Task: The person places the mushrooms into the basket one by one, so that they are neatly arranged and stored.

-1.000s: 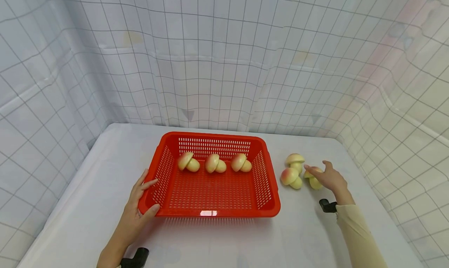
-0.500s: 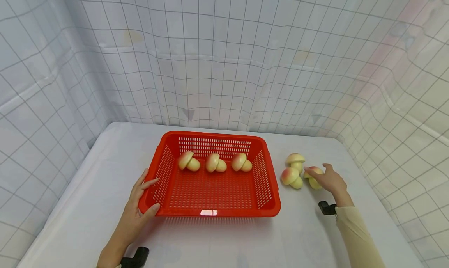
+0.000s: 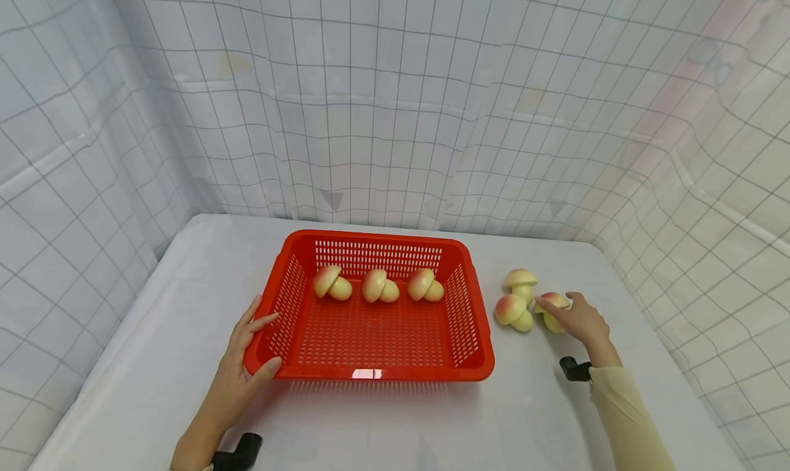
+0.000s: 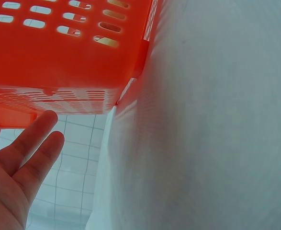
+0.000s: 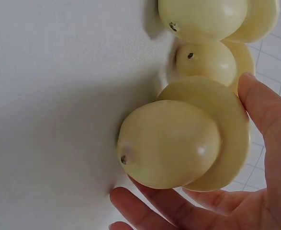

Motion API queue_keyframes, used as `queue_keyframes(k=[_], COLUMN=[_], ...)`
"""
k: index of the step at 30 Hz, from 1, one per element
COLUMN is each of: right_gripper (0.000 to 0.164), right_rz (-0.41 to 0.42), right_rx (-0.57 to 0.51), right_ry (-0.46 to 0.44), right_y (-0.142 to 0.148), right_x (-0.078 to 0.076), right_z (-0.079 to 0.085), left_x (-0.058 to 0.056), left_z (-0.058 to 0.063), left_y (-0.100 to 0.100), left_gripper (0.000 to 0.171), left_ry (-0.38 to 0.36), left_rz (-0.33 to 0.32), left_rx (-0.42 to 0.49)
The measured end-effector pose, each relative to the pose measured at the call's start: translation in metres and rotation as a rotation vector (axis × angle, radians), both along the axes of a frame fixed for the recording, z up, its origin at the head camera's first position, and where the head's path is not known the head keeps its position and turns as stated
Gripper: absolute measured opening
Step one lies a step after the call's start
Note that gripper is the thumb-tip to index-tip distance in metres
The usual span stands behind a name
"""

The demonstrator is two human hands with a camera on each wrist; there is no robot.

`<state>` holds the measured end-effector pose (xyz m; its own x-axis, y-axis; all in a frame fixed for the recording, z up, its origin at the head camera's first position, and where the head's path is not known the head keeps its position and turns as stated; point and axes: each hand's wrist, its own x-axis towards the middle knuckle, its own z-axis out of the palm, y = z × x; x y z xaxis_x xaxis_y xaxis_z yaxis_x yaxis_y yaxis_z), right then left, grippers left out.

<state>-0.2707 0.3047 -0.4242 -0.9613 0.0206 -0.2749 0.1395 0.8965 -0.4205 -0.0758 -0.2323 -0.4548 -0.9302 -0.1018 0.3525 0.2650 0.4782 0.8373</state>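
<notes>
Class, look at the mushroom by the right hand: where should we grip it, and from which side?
I'd probably grip the mushroom by its cap, coming from the right: the cap flares wider than the stem, giving a rim to hold, and the mushroom's two neighbours sit close on its left.

Head view bright, diffuse; wrist views dimmer; soft shadow beside mushroom (image 5: 169, 143).
</notes>
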Motion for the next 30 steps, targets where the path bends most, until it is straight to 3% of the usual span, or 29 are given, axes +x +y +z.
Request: queue_keyframes(k=[30], right_gripper=[0.094], right_rz=[0.007], right_rx=[0.001], right_ry=[0.075], right_y=[0.0053], right_x=[0.0026], right_z=[-0.0092], left_x=[0.0009], left_z=[0.0014], left_y=[-0.0005], left_gripper=[0.062], left_ry=[-0.004], left_rz=[-0.003], left_rx=[-0.008])
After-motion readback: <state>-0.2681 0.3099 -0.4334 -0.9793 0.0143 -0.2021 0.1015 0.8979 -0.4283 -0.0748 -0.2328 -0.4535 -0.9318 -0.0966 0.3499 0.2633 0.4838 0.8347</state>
